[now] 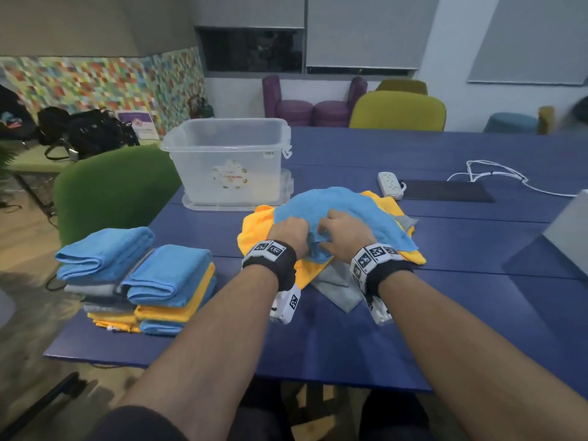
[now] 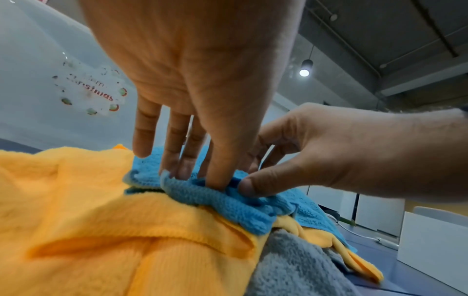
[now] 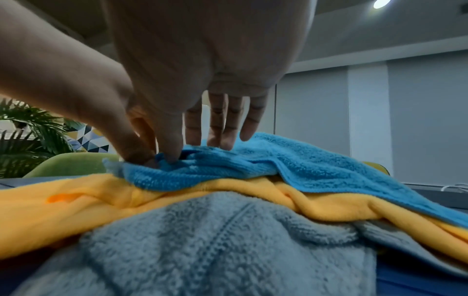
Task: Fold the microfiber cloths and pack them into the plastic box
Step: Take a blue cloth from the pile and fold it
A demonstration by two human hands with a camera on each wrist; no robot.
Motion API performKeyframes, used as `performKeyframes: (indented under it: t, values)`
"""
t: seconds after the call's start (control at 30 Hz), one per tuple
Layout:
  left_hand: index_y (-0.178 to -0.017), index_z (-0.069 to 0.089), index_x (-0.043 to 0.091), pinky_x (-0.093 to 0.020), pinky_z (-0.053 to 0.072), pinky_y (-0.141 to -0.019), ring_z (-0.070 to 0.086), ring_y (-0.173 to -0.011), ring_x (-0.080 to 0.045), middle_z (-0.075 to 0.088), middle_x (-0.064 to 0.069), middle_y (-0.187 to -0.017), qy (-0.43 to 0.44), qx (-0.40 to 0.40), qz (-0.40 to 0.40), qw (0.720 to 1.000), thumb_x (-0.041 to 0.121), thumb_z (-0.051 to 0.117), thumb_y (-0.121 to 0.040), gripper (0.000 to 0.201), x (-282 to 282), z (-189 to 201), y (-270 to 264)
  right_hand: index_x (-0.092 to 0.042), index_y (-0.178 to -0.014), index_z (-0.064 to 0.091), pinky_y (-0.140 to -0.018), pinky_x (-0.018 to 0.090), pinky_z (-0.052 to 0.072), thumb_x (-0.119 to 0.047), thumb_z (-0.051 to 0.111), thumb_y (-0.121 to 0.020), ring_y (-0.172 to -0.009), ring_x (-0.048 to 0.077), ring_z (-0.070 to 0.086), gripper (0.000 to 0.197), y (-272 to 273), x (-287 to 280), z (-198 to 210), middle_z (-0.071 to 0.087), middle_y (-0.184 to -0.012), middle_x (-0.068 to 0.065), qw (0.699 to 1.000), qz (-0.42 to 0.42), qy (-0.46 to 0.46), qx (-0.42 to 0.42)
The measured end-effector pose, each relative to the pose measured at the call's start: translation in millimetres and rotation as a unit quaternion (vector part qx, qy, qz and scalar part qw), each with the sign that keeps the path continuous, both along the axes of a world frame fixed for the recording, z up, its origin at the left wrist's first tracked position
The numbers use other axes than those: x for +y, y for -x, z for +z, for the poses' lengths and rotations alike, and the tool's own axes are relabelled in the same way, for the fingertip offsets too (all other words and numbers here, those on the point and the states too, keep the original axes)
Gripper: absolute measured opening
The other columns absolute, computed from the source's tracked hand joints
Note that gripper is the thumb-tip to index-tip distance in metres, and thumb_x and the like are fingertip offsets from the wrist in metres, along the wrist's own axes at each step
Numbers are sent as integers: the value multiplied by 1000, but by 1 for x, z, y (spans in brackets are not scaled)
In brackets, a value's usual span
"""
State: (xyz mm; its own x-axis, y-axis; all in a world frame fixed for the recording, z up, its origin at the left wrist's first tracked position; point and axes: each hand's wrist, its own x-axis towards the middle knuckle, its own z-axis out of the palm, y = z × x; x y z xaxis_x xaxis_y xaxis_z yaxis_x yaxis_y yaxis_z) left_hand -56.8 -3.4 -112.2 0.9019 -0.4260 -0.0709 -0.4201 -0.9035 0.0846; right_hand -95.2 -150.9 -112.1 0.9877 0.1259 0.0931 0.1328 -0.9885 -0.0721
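While both hands bunch its near edge, the blue cloth (image 1: 337, 214) lies on top of a loose heap of yellow cloths (image 1: 254, 230) and grey cloths (image 1: 334, 281) on the blue surface (image 1: 461, 281), just in front of the plastic box (image 1: 229, 160). The left hand (image 1: 291, 232) pinches the blue edge between thumb and fingers (image 2: 174, 160); the right hand (image 1: 342, 233) does the same just beside it, its thumb and fingers (image 3: 222, 128) closed on the fabric. To the left of the heap stand two stacks of folded cloths (image 1: 136, 278), and the box looks empty, so the step in hand appears to be picking up the next cloth to fold. The next move probably calls for lifting the blue cloth clear of the heap without dragging the yellow one along, then spreading it flat.
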Motion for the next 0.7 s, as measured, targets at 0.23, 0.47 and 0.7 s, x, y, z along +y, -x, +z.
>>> performKeyframes:
  t: [0.23, 0.47, 0.7]
  values:
    - [-107, 65, 10, -40, 49, -79, 64, -102, -37, 68, -15, -112, 122, -71, 24, 990, 19, 44, -101, 23, 0, 11, 2, -10, -101, 53, -73, 45, 41, -21, 40, -105, -93, 36, 53, 17, 3, 10, 5, 57, -100, 12, 990, -11, -114, -81]
    - [-102, 47, 16, -43, 44, -68, 56, -80, -38, 62, -11, -86, 292, -136, 22, 947, 26, 48, -104, 11, 7, 53, 18, -16, -117, 50, -70, 44, 46, -24, 52, -100, -85, 35, 58, 19, 11, 12, 38, 63, -100, 10, 965, -21, -210, -154]
    - [-102, 55, 14, -37, 32, -62, 52, -71, -35, 50, -2, -66, 274, -208, -23, 939, 18, 61, -100, 8, 39, 89, 35, -10, -103, 68, -64, 41, 47, 3, 51, -87, -81, 33, 57, 27, 32, -18, 53, 55, -103, 9, 940, -40, -181, -288]
